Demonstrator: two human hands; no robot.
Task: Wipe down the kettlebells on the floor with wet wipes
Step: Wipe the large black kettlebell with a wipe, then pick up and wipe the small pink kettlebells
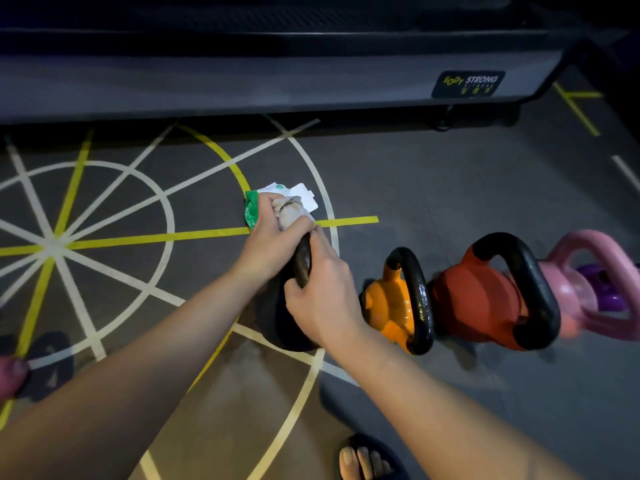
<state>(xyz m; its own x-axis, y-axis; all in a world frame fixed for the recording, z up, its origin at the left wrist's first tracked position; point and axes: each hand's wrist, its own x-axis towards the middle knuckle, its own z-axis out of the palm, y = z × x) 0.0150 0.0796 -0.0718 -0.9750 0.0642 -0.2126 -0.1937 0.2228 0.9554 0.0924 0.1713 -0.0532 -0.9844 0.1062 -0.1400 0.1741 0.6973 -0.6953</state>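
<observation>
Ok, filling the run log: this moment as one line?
phase: wiping | left hand: wet wipe on black kettlebell handle | right hand: grips handle

Dark grey floor [415, 188], taped with white and yellow lines. Standing on it in a close row, left to right: black kettlebell [282, 323], orange kettlebell [391, 306], red kettlebell [478, 299], pink kettlebell [581, 292], purple kettlebell [604, 289], the last partly hidden. Green-and-white wipes packet [251, 209] lies just behind the black one. Machine base [277, 81] sits along the far edge.

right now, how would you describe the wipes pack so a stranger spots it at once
Below the long grey machine base, painted lines cross the dark floor. The wipes pack lies by the yellow line, just beyond the left hand. It is the only flat green-and-white thing; the kettlebells to its right are rounded, with handles.
</observation>
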